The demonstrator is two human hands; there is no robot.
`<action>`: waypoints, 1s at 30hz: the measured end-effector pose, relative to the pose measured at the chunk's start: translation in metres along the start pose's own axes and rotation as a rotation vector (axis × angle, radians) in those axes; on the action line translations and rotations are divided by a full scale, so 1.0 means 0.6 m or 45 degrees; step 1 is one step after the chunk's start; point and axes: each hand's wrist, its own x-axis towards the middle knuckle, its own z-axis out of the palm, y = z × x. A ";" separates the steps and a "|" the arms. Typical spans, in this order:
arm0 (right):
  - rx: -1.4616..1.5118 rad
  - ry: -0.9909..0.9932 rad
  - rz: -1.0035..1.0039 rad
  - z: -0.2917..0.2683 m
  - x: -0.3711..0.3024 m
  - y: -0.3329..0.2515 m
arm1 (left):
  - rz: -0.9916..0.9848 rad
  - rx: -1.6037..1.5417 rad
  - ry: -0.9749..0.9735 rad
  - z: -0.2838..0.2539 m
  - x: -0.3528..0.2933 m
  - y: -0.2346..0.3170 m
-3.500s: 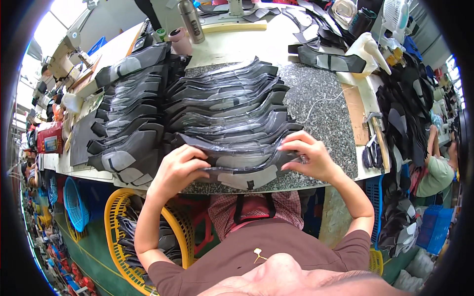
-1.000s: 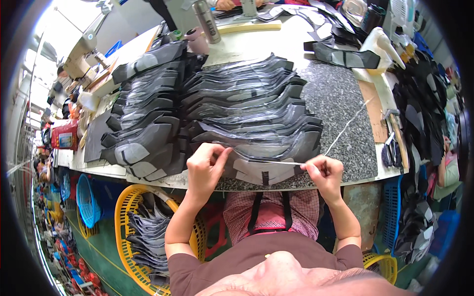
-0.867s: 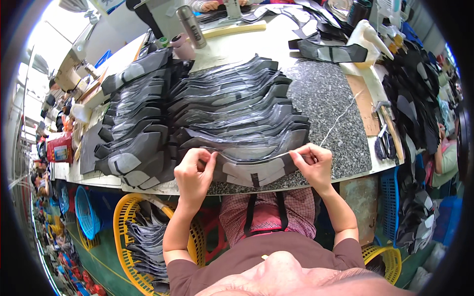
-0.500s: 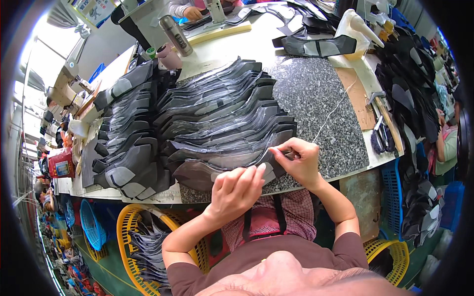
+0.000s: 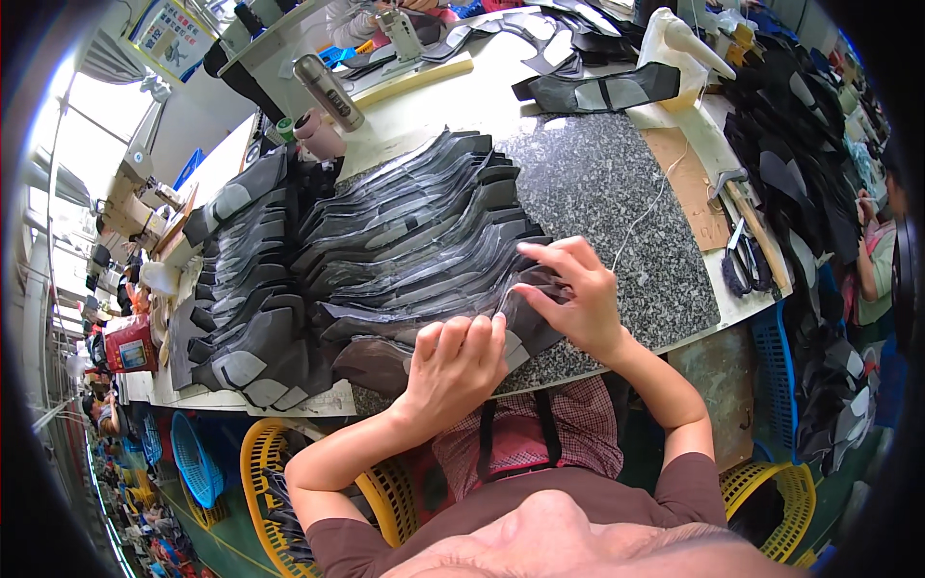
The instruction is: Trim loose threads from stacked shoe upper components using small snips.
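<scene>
Left hand: the left hand point(image 5: 453, 361) rests on the front panel, fingers bent and set close together; the thumb is hidden, so whether it grips anything cannot be told.
Right hand: the right hand point(image 5: 583, 299) stands at the right end of the front panel, thumb and forefinger spread apart, with nothing seen pinched between them.
Front panel: the curved black front panel point(image 5: 376, 361) lies at the near edge of the granite slab point(image 5: 617, 193), partly covered by the left hand.
Middle row: overlapping black panels point(image 5: 414, 226) run back from the front panel, close to a second row point(image 5: 255, 342) on their left.
Thread: a loose white thread point(image 5: 633, 226) trails over the slab, to the right of the right hand.
Flask: a steel vacuum flask point(image 5: 328, 91) bears dark lettering on its side, beside a pink thread cone point(image 5: 318, 135).
Poster: the wall poster point(image 5: 169, 37) carries blue lettering and a drawing.
Cardboard: a brown strip point(image 5: 674, 183) has faint marks near its lower end.
Red package: the red package point(image 5: 130, 345) at far left shows a pictured label, too small to read.
Tools: a wooden-handled hammer point(image 5: 750, 217) and dark-handled scissors point(image 5: 742, 270) lie beyond the slab's right edge.
</scene>
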 end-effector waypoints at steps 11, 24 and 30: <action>0.230 -0.577 0.440 -0.043 -0.101 -0.027 | 0.208 -0.449 -0.314 0.046 0.158 -0.057; 0.282 -0.286 0.553 0.020 -0.044 -0.022 | -0.015 -1.188 -0.526 0.012 0.196 -0.107; 0.205 -0.363 0.530 0.017 -0.049 -0.012 | -0.162 -1.382 -0.577 0.003 0.180 -0.117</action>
